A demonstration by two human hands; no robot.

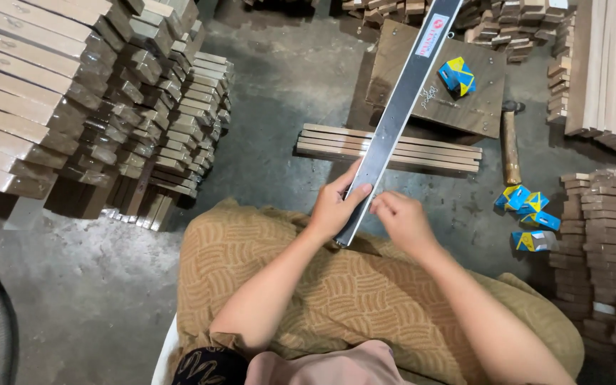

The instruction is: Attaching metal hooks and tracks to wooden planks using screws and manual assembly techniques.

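Concrete workshop floor, wood stacks around; left hand grips metal bar's near end, bar running away up-right; right hand pinched beside it.

Long metal bar, silver-grey with a darker grey face, bearing a small red-and-white label toward one o'clock. Trousers at six o'clock, tan, patterned with curved woven-looking lines. Small boxes at three o'clock, bright blue and yellow in angular blocks; one more box of the same colours at one o'clock on a dull brown board. Stacked wood pieces at ten o'clock, pale tan with darker brown ends. Floor, mottled grey.
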